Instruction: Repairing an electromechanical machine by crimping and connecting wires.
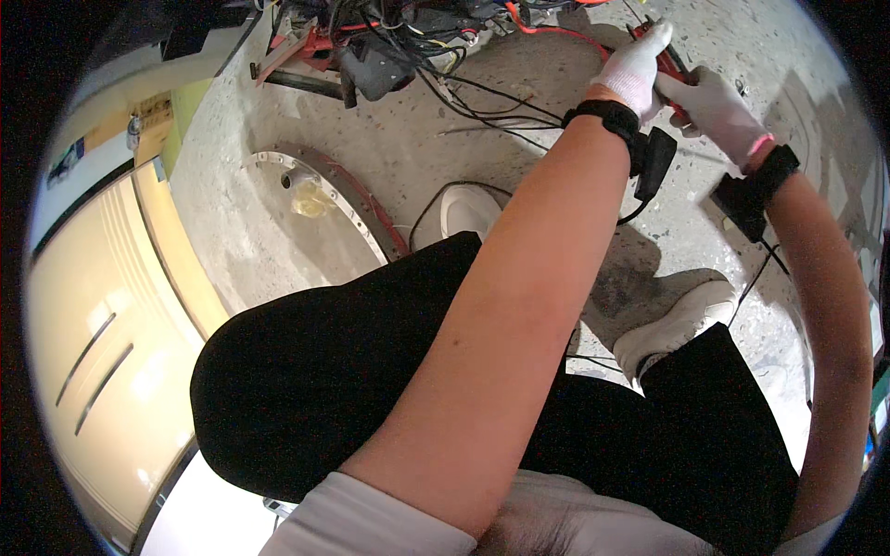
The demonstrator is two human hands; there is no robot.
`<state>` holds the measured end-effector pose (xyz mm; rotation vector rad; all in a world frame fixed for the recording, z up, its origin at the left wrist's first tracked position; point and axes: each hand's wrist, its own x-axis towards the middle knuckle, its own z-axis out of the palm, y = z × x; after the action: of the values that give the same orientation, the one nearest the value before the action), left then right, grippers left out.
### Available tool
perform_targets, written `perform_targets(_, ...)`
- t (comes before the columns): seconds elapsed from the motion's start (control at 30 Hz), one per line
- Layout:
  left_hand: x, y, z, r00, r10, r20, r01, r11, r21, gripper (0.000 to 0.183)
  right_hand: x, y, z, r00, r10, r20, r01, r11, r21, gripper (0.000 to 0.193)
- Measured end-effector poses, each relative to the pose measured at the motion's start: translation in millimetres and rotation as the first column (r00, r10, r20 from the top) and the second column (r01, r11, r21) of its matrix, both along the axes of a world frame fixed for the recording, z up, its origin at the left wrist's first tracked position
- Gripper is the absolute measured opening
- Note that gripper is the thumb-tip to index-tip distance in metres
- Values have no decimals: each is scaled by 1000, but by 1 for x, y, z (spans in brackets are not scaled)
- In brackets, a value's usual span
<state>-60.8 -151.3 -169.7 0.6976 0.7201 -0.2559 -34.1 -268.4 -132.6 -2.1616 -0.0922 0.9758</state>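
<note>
Both hands, in white gloves, are together at the upper right, above the speckled floor. My left hand point(633, 76) is closed around a narrow red and dark thing point(671, 65), with one finger pointing up along it. My right hand point(718, 109) grips the lower end of the same thing, its fingers curled. The gloves cover much of it, and its exact kind cannot be made out. A red cable point(565, 31) runs towards it from the left. Black cables point(491, 113) trail across the floor to the left of my left wrist.
A dark machine part with tangled wires point(375, 69) and a red frame point(287, 54) stand at the top. A curved metal strip with holes point(348, 199) lies on the floor, beside crumpled yellowish plastic point(312, 199). A cream cabinet point(107, 343) is at the left.
</note>
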Motion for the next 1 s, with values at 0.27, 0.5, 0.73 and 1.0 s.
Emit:
perform_targets(0.27,-1,-17,53,973,34,-230,151,660,736,45,-14,0,-11,840,287,460,-152,939,-308,56)
perform_targets(0.5,6,15,-13,998,-57,-2,57,996,64,46,-9,-25,-19,785,-21,-619,336,854,398,52)
perform_targets(0.73,1,21,-17,996,-91,17,91,995,-42,47,-9,-25,-35,887,-38,-460,235,895,379,54)
perform_targets(1.0,15,1,23,973,-203,-109,231,873,431,44,5,-11,-2,777,340,529,-139,913,-383,40)
